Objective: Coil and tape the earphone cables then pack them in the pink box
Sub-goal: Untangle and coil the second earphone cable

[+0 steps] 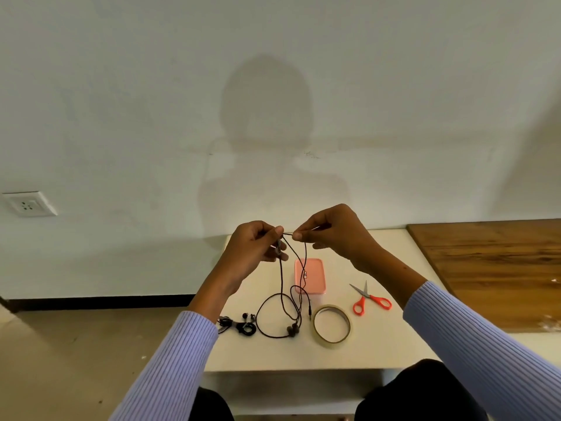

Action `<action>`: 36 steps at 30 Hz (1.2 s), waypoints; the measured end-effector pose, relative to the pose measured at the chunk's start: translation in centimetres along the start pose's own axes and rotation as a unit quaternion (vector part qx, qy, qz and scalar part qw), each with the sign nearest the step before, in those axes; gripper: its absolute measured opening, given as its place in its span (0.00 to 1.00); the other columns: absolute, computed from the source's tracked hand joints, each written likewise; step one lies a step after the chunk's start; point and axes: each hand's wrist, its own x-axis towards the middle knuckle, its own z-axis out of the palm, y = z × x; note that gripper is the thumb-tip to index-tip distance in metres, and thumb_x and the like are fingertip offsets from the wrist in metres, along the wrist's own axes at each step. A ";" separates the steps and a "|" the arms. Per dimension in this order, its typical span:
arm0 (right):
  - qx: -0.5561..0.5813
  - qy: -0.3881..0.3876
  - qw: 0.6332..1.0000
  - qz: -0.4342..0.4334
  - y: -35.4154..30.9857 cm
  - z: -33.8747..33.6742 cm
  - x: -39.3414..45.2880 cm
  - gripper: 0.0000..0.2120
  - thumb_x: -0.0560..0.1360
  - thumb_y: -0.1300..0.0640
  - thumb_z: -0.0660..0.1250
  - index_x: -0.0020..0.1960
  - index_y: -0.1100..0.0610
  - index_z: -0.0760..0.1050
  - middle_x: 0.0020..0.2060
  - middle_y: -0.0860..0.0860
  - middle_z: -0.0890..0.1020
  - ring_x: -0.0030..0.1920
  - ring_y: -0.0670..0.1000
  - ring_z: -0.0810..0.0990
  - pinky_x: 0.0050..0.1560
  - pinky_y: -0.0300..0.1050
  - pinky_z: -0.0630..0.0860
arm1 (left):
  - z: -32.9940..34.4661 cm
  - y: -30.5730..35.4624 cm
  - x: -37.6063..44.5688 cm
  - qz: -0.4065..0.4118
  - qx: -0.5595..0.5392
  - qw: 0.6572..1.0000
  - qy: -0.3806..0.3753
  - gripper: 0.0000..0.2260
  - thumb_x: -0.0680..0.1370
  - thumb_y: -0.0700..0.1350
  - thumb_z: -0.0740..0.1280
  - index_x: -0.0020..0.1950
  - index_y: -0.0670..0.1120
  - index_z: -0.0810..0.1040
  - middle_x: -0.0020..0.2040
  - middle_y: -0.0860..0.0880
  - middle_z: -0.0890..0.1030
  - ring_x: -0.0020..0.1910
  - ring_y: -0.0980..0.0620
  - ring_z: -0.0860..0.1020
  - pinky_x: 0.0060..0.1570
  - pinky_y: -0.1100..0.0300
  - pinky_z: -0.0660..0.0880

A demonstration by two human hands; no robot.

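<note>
Both hands (258, 244) (334, 235) pinch the thin black earphone cable (282, 287) between fingers, loops dangling to the table (379, 344)

Both arms extend forward from the near edge of the table, forearms converging so that the hands meet above its middle, raised clear of the surface. Left hand (258, 246): palm turned inward, fingers curled, thumb and forefinger closed in a pinch at the top (the lower fingers are also folded in). Right hand (332, 230): back facing upward, thumb and forefinger pinched, tips pointing toward the left hand and nearly touching it. Both forearms wear ribbed light sleeves.
</note>
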 end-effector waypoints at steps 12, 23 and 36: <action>0.046 -0.122 0.988 0.082 0.5 0.3 -0.6 0.08 0.78 0.53 0.64 0.50 0.57 0.76 0.36 0.48 0.82 0.31 0.46 0.66 0.32 0.36 0.64 | -1.5 0.8 0.4 0.070 0.084 0.994 0.022 0.05 0.74 0.42 0.71 0.47 0.42 0.83 0.37 0.49 0.81 0.32 0.63 0.75 0.33 0.73 0.71; 0.037 -0.103 0.988 0.107 3.8 -1.3 -2.3 0.10 0.72 0.51 0.70 0.47 0.57 0.84 0.30 0.49 0.76 0.31 0.43 0.69 0.32 0.34 0.65 | -4.2 -1.2 0.4 0.057 0.062 0.994 0.067 0.01 0.73 0.41 0.71 0.44 0.45 0.83 0.37 0.53 0.82 0.33 0.66 0.76 0.36 0.75 0.72; 0.022 -0.067 0.992 0.100 3.2 0.2 -1.7 0.05 0.72 0.58 0.71 0.42 0.59 0.84 0.26 0.47 0.77 0.29 0.43 0.71 0.30 0.34 0.68 | 0.2 -3.3 0.5 0.138 0.195 0.970 0.045 0.08 0.76 0.40 0.68 0.54 0.45 0.83 0.47 0.52 0.84 0.40 0.59 0.79 0.36 0.74 0.70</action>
